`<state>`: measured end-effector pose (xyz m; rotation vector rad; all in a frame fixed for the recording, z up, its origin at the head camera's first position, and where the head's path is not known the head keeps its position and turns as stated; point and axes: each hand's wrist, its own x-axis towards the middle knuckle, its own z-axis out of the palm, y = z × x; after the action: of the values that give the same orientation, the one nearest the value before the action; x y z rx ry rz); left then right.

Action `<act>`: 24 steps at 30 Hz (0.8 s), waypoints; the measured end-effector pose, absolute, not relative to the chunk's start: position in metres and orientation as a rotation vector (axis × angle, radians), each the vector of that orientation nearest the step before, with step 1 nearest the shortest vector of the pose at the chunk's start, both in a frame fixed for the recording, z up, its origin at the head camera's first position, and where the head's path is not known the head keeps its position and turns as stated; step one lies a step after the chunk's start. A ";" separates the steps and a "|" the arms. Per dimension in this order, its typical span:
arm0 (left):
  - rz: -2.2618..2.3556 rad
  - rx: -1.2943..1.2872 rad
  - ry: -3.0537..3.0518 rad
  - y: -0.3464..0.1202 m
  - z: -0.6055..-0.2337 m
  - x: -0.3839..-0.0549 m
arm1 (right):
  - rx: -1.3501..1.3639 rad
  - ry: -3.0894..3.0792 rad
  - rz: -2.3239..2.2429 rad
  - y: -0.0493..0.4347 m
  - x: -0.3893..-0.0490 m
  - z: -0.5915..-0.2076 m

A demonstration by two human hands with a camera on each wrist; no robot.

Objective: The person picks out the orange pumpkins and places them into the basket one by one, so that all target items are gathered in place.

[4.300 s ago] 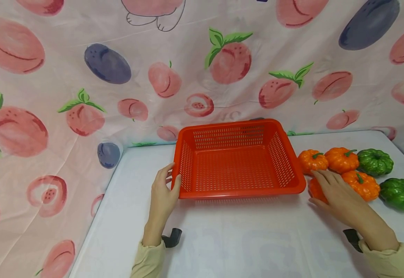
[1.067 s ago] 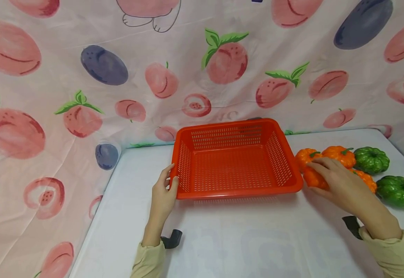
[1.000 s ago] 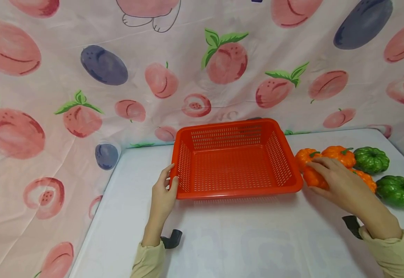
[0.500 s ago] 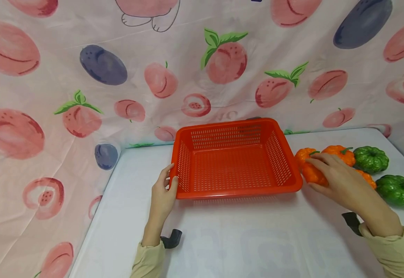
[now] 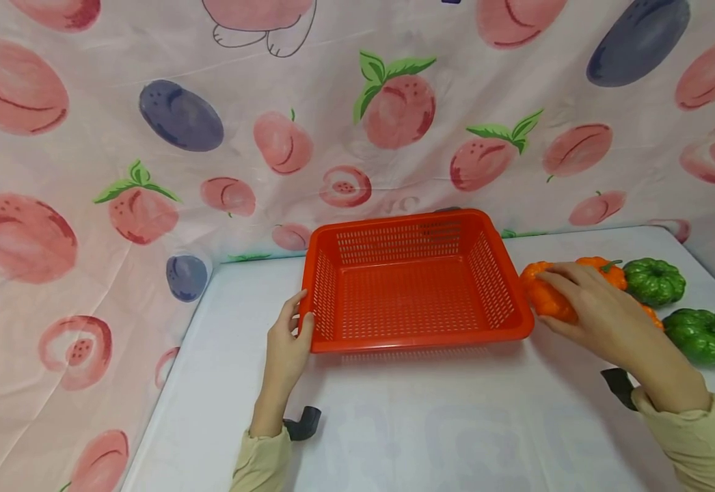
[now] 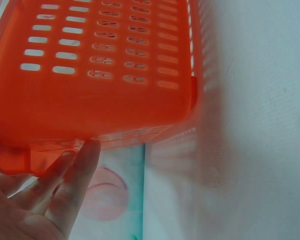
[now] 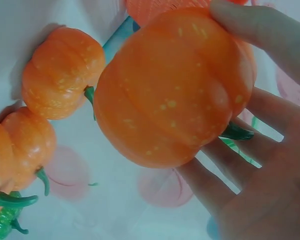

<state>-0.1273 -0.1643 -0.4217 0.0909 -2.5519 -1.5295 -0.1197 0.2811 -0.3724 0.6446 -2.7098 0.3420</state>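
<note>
One rectangular, slotted red plastic basket (image 5: 419,342) stands on one white table (image 5: 425,424). Four ribbed orange pumpkins (image 7: 172,95) with green stems are visible, one held in the right grip (image 5: 603,314) and three outside it, plus two ribbed green pumpkins (image 5: 705,338). Counting the left grip (image 5: 288,342), there are two bare grips, two beige sleeves (image 5: 698,441) and two small black wrist pieces (image 5: 618,388).

Basket (image 5: 403,290) is solid orange-red with rows of slots; off it at 3–4 o'clock, the nearer pumpkin (image 7: 170,90) is orange with yellow flecks and a green stem (image 7: 238,132), other orange pumpkins (image 5: 615,277) match, and two green pumpkins (image 5: 654,281) are mottled. Tabletop (image 5: 407,417) at 6 o'clock is white with faint grey markings; cloth (image 5: 323,82) at 12 is pale pink, printed with pink-red fruits (image 5: 400,113), green leaves (image 5: 417,65), blue-grey ovals (image 5: 182,116). Sleeves (image 5: 262,459) at 7 and 4 are plain beige.
</note>
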 end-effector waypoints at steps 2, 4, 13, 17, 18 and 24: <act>-1.532 0.086 -2.549 -0.164 -0.422 -0.127 | 0.634 -2.718 0.341 0.280 -0.120 -0.371; -1.534 0.082 -2.549 -0.164 -0.422 -0.128 | 0.633 -2.723 0.338 0.279 -0.120 -0.369; -1.522 0.111 -2.561 -0.166 -0.422 -0.128 | 0.658 -2.664 0.325 0.273 -0.124 -0.360; -1.524 0.113 -2.560 -0.166 -0.422 -0.128 | 0.638 -2.694 0.320 0.271 -0.125 -0.356; -1.522 0.112 -2.560 -0.165 -0.422 -0.128 | 0.635 -2.701 0.322 0.270 -0.125 -0.356; -1.524 0.107 -2.562 -0.165 -0.422 -0.128 | 0.650 -2.698 0.350 0.265 -0.126 -0.350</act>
<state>-0.1280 -0.1646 -0.4215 0.1066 -2.5616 -1.5240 -0.1261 0.2655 -0.3499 0.6498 -2.6976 0.3505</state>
